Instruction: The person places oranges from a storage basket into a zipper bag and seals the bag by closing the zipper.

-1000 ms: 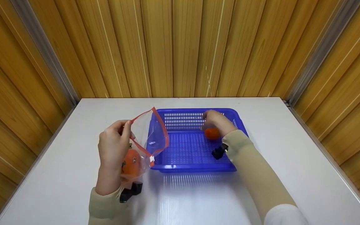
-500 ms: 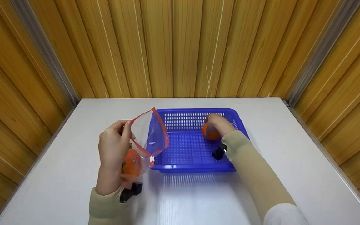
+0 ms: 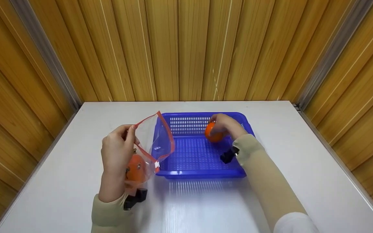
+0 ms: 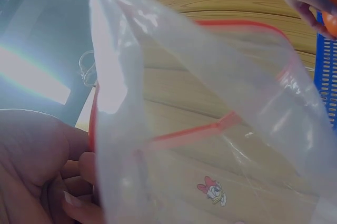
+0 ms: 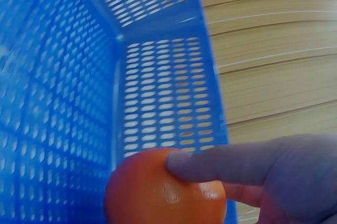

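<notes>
My left hand (image 3: pixel 117 152) pinches the rim of a clear zip bag (image 3: pixel 160 145) with red edging and a white slider. The bag's mouth gapes toward the basket. Through the plastic an orange (image 3: pixel 137 168) shows low in the bag, partly behind the hand. In the left wrist view the bag (image 4: pixel 121 129) fills much of the picture, with a small cartoon print on it. My right hand (image 3: pixel 227 124) grips another orange (image 5: pixel 163 192) inside the blue basket (image 3: pixel 199 173), near its back right; the thumb lies on the fruit's top. Whether this orange touches the basket floor I cannot tell.
The slotted plastic basket stands on a white table (image 3: pixel 202 207), its walls rising around my right hand. Wood-look panels (image 3: pixel 186 48) close off the back and both sides. A black wrist mount (image 3: pixel 136 199) sits below my left hand, another (image 3: pixel 229 155) below my right.
My right hand first reached over the orange, then took hold of it and shifted it slightly left and up. The left hand and the bag have stayed in place.
</notes>
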The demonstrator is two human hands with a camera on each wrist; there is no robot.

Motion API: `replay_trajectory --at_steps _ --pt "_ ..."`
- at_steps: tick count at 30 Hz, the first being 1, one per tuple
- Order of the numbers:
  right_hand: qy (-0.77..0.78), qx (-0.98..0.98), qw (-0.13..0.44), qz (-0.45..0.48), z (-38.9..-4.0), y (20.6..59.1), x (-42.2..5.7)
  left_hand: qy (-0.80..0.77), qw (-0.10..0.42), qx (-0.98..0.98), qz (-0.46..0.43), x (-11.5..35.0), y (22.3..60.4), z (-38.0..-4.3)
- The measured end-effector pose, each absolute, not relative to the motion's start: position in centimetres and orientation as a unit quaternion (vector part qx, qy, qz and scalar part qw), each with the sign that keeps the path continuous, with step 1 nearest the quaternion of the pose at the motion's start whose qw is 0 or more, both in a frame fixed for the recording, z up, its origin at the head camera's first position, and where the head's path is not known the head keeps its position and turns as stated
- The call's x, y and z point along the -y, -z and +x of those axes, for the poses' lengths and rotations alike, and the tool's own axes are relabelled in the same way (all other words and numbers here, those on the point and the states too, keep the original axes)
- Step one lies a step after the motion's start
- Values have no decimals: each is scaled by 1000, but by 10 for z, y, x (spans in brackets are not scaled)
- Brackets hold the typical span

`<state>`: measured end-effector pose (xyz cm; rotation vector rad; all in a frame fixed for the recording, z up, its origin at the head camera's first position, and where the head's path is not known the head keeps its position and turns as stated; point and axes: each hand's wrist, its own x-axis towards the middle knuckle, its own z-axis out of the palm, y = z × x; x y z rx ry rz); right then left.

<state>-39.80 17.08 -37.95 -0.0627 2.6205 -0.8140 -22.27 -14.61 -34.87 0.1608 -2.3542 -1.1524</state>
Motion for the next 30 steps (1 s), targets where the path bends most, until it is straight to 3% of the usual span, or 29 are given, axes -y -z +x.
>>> replay_trajectory --at_steps 15,30 --pt "539 -816 188 -90 -375 350 -176 416 277 864 55 146 353 -224" --pt "651 -729 142 -157 -335 332 -153 428 256 864 67 145 350 -224"
